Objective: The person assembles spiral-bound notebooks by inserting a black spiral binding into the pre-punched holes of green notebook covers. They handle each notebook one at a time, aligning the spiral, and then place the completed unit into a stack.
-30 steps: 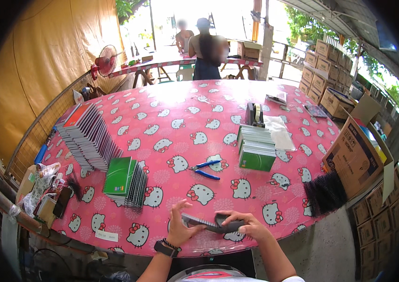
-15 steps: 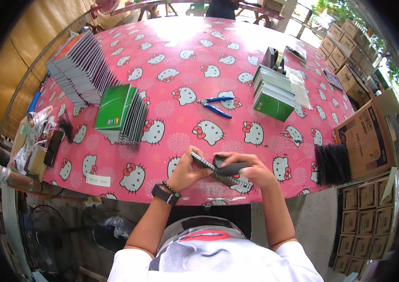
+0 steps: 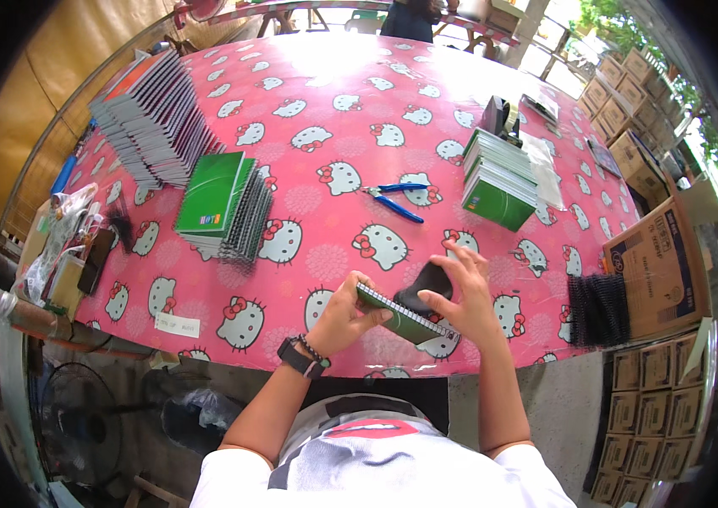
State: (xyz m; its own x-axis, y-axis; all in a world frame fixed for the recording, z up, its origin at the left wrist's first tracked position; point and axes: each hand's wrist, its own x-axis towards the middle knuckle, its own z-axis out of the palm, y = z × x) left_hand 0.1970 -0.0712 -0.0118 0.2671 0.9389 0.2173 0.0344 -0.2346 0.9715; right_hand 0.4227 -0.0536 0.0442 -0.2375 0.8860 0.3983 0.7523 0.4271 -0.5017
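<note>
A small green notebook (image 3: 414, 325) with a spiral-bound edge is in my left hand (image 3: 348, 317), its binding turned up, fingers and thumb closed on its left end. My right hand (image 3: 469, 296) is at the far side of the binding. Its thumb and forefinger sit around a smooth black curved piece (image 3: 426, 288), with the other fingers spread. What kind of thing the black piece is does not show. Beyond the hands, blue-handled cutting pliers (image 3: 397, 201) lie with their handles apart on the pink patterned tablecloth (image 3: 308, 254).
Green spiral notebooks (image 3: 212, 195) are stacked at left, before a taller notebook stack (image 3: 151, 118). More green notebooks (image 3: 501, 182) stand at right, near a black tape dispenser (image 3: 498, 118). Black binding coils (image 3: 598, 311) lie beside a cardboard box (image 3: 659, 267). A person (image 3: 409, 21) stands beyond the table.
My right hand has gone from a closed grip over the black piece to spread fingers, and the piece has turned more upright. The notebook's cover and binding now show more fully.
</note>
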